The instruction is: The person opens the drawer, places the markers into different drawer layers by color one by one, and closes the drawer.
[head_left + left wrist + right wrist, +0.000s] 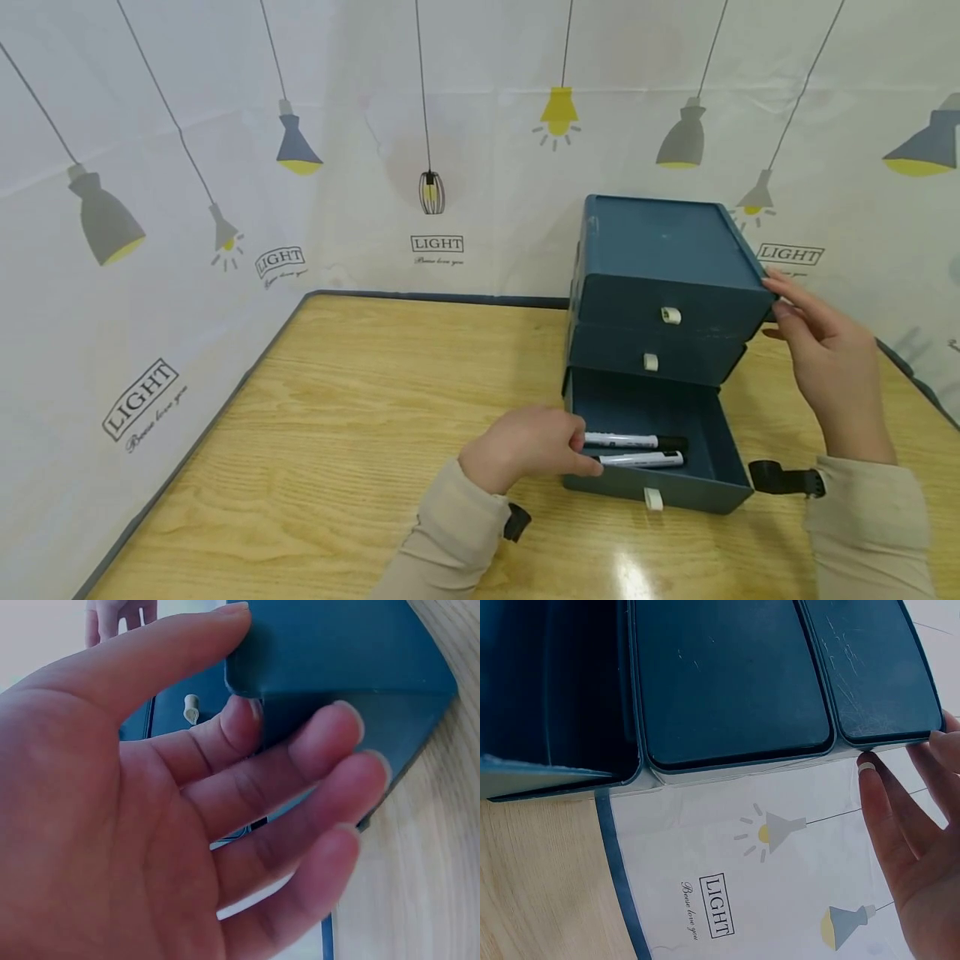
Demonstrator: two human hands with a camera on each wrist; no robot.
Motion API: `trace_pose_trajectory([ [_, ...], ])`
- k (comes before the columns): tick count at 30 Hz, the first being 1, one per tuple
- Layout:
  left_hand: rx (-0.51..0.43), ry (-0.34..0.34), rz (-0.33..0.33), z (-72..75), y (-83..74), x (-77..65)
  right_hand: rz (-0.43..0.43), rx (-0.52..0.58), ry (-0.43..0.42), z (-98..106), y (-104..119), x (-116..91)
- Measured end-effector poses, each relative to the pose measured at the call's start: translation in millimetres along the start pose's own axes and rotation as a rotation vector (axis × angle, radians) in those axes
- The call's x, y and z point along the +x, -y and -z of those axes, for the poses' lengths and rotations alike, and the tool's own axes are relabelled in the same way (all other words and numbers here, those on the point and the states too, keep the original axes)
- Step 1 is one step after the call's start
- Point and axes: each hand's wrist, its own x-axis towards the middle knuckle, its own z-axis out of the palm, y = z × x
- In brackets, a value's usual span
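Note:
A blue drawer unit (pixel 667 242) stands on the table, its bottom drawer (pixel 697 492) pulled out. Two white markers (pixel 641 459) with black ends lie inside that drawer. My left hand (pixel 528 450) grips the drawer's left front corner; in the left wrist view the thumb (pixel 217 626) lies against the drawer wall, with the index fingertip at its rim and the other fingers loosely bent beside it. The right hand (pixel 832 350) touches the unit's upper right front corner. In the right wrist view its fingers (pixel 877 795) reach along the unit's side, fairly straight.
The wooden table (pixel 360 417) extends left of the unit. Behind it hangs a white sheet (pixel 495 150) printed with lamps. The upper drawers are closed, each with a small pale pull tab (pixel 671 316). A black strap (pixel 783 479) sits at the right wrist.

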Motion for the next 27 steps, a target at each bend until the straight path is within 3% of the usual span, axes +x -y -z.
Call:
trace_pose_trajectory([
  [9,0.001,-0.001,-0.063,-1.4,5.1,0.0,0.003,-0.001,-0.005,0,1,0],
  [15,-0.017,0.0,-0.067,-2.3,7.6,3.2,0.004,0.005,-0.007,0,2,0],
  [27,0.013,-0.1,-0.063,-3.9,13.0,6.8,0.007,0.041,0.007,1,1,0],
])
